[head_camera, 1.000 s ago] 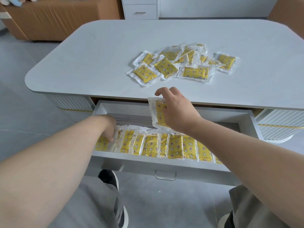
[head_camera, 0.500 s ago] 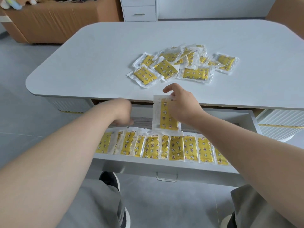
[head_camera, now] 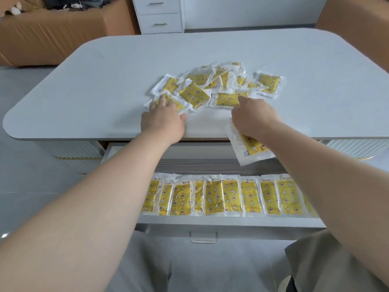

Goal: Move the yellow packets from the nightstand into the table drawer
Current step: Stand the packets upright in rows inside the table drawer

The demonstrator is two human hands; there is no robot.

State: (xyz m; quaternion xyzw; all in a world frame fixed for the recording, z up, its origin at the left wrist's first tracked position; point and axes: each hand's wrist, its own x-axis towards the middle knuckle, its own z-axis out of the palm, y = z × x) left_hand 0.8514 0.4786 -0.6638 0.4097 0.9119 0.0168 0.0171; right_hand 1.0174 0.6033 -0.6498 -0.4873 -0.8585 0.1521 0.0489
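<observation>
the open drawer (head_camera: 210, 223) under both forearms holds a full row of packets (head_camera: 212, 197). a loose pile (head_camera: 219, 83) ahead of them waits, perhaps half the job. left hand (head_camera: 163, 121) lies spread on the nearest packet (head_camera: 179, 104); right hand (head_camera: 252, 118) pinches a spare packet (head_camera: 252, 147) beneath its palm.

Bright, even, soft daylight with faint shadows; wide-angle bending at the edges, slight motion blur throughout.
</observation>
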